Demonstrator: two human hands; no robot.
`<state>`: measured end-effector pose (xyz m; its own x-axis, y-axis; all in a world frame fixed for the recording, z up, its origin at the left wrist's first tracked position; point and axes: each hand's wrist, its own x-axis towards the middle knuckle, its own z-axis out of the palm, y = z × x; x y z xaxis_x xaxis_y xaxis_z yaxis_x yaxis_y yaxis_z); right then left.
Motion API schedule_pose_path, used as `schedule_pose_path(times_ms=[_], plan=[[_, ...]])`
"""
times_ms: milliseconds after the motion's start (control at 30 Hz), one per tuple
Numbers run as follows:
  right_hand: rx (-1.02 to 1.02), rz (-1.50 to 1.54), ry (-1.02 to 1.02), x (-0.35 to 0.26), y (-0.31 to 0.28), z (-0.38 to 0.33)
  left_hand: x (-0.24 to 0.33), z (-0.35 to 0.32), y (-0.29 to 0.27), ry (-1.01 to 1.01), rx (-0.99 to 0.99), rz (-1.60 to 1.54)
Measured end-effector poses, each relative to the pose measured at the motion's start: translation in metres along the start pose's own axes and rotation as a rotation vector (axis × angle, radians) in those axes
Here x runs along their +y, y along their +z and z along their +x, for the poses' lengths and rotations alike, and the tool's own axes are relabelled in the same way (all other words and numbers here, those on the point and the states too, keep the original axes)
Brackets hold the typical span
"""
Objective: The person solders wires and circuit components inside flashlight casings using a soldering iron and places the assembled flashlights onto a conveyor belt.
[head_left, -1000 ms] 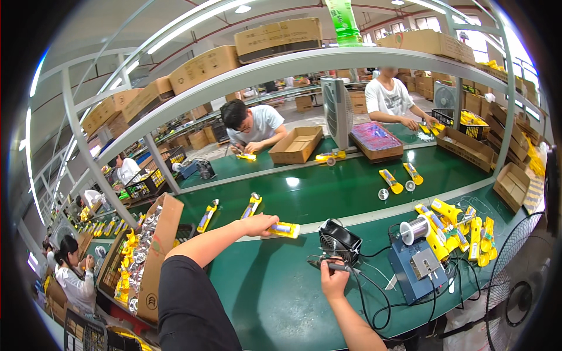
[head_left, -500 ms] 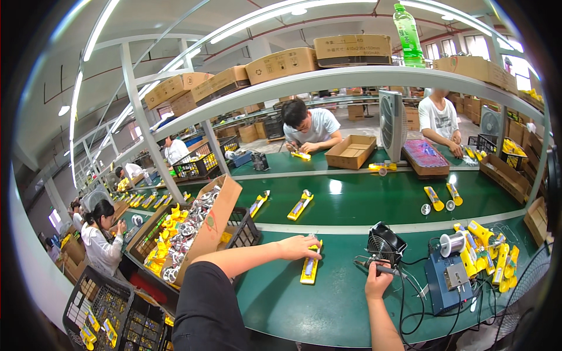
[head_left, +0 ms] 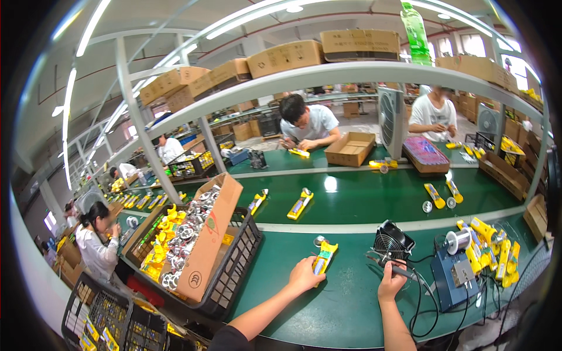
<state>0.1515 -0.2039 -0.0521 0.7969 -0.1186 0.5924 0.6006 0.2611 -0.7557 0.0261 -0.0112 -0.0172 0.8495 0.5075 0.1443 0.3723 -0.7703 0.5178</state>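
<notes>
**A:** so what's going on at the bottom middle of the frame?

**B:** there's a yellow part (head_left: 324, 256) lying flat on the green counter (head_left: 351, 304), just below centre. The left hand (head_left: 304, 275) sits on its near end, fingers closed over it, so it's clamped on that piece.

**A:** and the other one?

**B:** the right hand (head_left: 391, 282) is a bit to the right, wrapped round the handle of a soldering iron (head_left: 393, 268), tip pointing left toward the yellow part but not touching it as far as I can see. Right behind it stands a small black fan (head_left: 393, 240).

**A:** what's further out?

**B:** lower right has a blue box (head_left: 452, 276) with cables trailing off it, a spool of wire (head_left: 458, 241) and a pile of yellow parts (head_left: 492, 245). To the left, a black crate (head_left: 234, 272) holding a cardboard box (head_left: 208, 243) full of yellow and silvery bits. Past the white strip there's a green belt (head_left: 363, 199) with more yellow pieces (head_left: 300, 203) spread along it. On the far side two people work, with an open carton (head_left: 350, 148) between them, and cartons line the shelf (head_left: 328, 73) overhead.
</notes>
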Motion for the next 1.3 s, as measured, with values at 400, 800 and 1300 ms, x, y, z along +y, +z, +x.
schedule_pose_path(times_ms=[400,800,1300], plan=[[0.076,0.116,0.258,-0.011,0.006,0.011,-0.023,-0.015,-0.017,0.638,-0.343,-0.355],[0.079,0.014,0.294,-0.011,0.011,0.009,-0.021,-0.025,0.002,0.549,-0.209,-0.557],[-0.028,0.036,0.272,-0.022,0.012,0.011,-0.017,-0.022,0.021,0.464,-0.073,-0.638]])
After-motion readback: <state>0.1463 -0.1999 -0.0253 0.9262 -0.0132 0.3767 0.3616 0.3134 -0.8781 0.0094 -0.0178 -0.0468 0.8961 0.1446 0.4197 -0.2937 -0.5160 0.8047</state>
